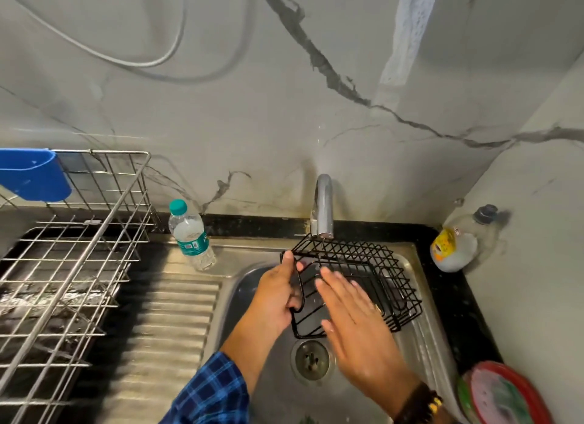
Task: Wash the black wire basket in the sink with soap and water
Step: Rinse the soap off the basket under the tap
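Note:
The black wire basket [376, 265] is held tilted over the steel sink [420, 322], right under the chrome tap [324, 205], from which a thin stream runs onto it. My left hand [275, 294] grips the basket's left rim. My right hand [354, 316] lies flat with its fingers spread against the basket's near side, holding nothing. The sink drain [311, 358] shows below the basket.
A steel dish rack [72, 265] with a blue holder [31, 178] stands at the left beside the ribbed drainboard [164, 328]. A water bottle [191, 235] stands behind it. A soap bottle [458, 243] sits in the right corner. A red dish [508, 395] lies at the lower right.

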The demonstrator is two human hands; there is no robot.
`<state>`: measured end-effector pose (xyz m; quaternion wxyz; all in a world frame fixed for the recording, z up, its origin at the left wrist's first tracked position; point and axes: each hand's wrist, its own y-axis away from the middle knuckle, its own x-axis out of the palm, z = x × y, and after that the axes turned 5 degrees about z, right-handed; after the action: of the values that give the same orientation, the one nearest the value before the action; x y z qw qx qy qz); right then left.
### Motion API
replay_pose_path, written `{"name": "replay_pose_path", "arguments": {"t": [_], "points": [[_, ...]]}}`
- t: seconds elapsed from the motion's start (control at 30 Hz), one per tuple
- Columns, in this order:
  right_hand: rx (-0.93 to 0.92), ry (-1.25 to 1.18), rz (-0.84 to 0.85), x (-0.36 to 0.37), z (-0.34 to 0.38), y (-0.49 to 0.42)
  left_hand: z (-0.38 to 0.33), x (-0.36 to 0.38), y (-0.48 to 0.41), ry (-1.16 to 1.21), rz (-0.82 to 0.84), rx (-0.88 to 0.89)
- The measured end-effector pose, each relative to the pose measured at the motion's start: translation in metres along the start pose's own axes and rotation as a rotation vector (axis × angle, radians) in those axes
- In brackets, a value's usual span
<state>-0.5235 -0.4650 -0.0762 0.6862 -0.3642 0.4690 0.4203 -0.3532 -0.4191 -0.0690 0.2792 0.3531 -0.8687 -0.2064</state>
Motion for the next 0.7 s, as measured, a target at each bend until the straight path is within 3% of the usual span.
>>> {"name": "replay_pose_path", "arguments": {"t": [0.1, 0.2, 0.27, 0.33, 0.4, 0.47, 0.57, 0.7], "points": [[0.032, -0.063, 0.023, -0.001, -0.032, 0.012, 0.005, -0.008, -0.001, 0.166, -0.021, -0.082], [0.273, -0.230, -0.012, -0.010, -0.068, -0.003, 0.014, -0.025, -0.002, 0.354, -0.059, -0.159], [0.523, -0.483, -0.023, -0.013, -0.088, -0.015, 0.017, -0.037, -0.002, 0.399, -0.087, -0.154], [0.802, -0.876, 0.112, -0.015, -0.098, -0.025, 0.020, -0.050, -0.009, 0.443, -0.111, -0.138], [0.950, -1.164, 0.267, -0.015, -0.100, -0.032, 0.024, -0.066, -0.017, 0.430, -0.129, -0.142], [0.921, -1.212, 0.296, -0.021, -0.093, -0.037, 0.023, -0.080, -0.025, 0.363, -0.163, -0.165], [0.875, -1.219, 0.209, -0.027, -0.074, -0.042, 0.012, -0.089, -0.022, 0.136, -0.178, -0.210], [0.788, -0.981, 0.129, -0.034, -0.044, -0.044, 0.008, -0.091, -0.013, -0.027, -0.143, -0.277]]}}
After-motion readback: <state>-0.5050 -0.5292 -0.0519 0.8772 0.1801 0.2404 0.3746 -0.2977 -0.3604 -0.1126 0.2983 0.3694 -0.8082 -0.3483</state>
